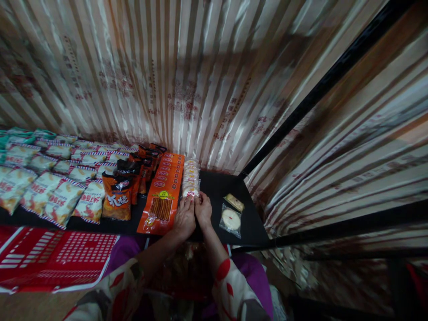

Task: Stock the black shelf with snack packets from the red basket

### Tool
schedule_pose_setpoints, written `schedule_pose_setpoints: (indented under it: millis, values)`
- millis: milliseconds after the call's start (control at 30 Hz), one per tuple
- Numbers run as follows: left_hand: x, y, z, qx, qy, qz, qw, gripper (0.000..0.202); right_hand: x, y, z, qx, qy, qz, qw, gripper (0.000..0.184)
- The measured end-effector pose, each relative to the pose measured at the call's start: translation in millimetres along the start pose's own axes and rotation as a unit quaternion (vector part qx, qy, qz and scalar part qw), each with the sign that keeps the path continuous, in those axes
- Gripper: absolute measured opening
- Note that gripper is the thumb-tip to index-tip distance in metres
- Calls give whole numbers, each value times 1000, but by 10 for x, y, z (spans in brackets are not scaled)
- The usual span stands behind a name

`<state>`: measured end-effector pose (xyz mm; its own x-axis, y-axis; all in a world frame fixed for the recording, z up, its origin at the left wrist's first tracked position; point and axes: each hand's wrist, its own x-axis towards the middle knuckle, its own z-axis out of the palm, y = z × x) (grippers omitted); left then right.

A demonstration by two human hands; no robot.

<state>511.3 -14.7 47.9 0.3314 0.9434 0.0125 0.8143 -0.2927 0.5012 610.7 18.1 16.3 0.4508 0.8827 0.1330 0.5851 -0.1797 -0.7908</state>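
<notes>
A narrow row of small white snack packets [191, 174] in clear wrappers runs away from me on the black shelf. My left hand [185, 218] is at the near end of the row, its fingers together against the nearest packet. From the other side, my right hand [203, 209] meets the same packet with curled fingers. The fingers partly hide that packet. Left of the row lies a long orange snack bag [162, 194] with brown sticks showing in its window. To the right lie a round white wrapped biscuit [231, 220] and a small yellowish packet [234, 202].
Orange-and-black bags [117, 198] and several rows of white snack bags [63, 200] cover the shelf's left part. A red basket [87, 247] is below the black shelf [252, 223]. A striped curtain [187, 89] hangs behind, and a dark pole [284, 133] slants at the right.
</notes>
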Motion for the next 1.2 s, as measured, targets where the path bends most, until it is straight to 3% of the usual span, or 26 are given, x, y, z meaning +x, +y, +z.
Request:
schedule_pose_setpoints:
  millis: [367, 700, 1033, 1200]
  values:
    - [-68, 30, -25, 6, 18, 27, 999, 50, -96, 56, -22, 14, 34, -9, 999, 40]
    - [-238, -6, 161, -27, 72, 93, 993, 32, -394, 58, -161, 29, 35, -32, 998, 35]
    - [-604, 13, 361, -75, 95, 155, 981, 28, -765, 230, -278, 75, 37, -60, 995, 35]
    - [-896, 13, 395, -116, 103, 193, 969, 30, -1058, 329, -382, 79, 34, -121, 989, 34]
